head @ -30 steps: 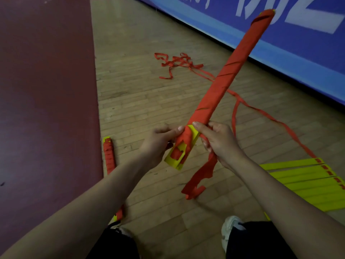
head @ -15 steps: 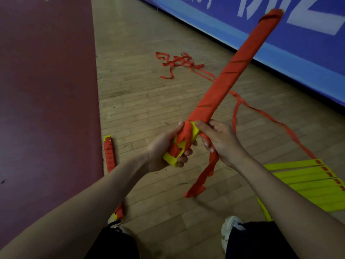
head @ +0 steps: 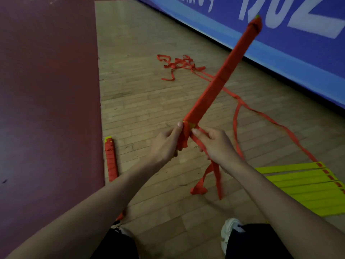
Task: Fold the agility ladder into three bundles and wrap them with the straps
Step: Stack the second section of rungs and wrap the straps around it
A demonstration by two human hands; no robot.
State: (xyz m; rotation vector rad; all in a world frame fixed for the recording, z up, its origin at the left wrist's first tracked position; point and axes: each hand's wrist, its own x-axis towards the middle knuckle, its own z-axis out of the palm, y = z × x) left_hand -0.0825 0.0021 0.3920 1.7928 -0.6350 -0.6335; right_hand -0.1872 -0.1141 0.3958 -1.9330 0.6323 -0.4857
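A long ladder bundle (head: 222,79) wrapped in red strap slants up to the right, above the floor. My left hand (head: 164,144) grips its near end, and a little yellow shows just above my fingers. My right hand (head: 214,144) pinches the loose red strap (head: 212,174) beside that end; the strap's tail hangs down to the floor. A second wrapped bundle (head: 111,159) lies on the floor to the left. Flat yellow rungs (head: 306,186) lie spread at the right, with more red strap (head: 280,126) trailing off from them.
A tangle of red strap (head: 177,65) lies further off on the wooden floor. A blue banner wall (head: 280,43) runs along the right. Dark red flooring (head: 46,109) covers the left side. My knees and a white shoe (head: 230,230) are at the bottom.
The bundle's yellow near end has been covered with red strap. My left hand has closed round that end, and my right hand has pulled the strap across to the right.
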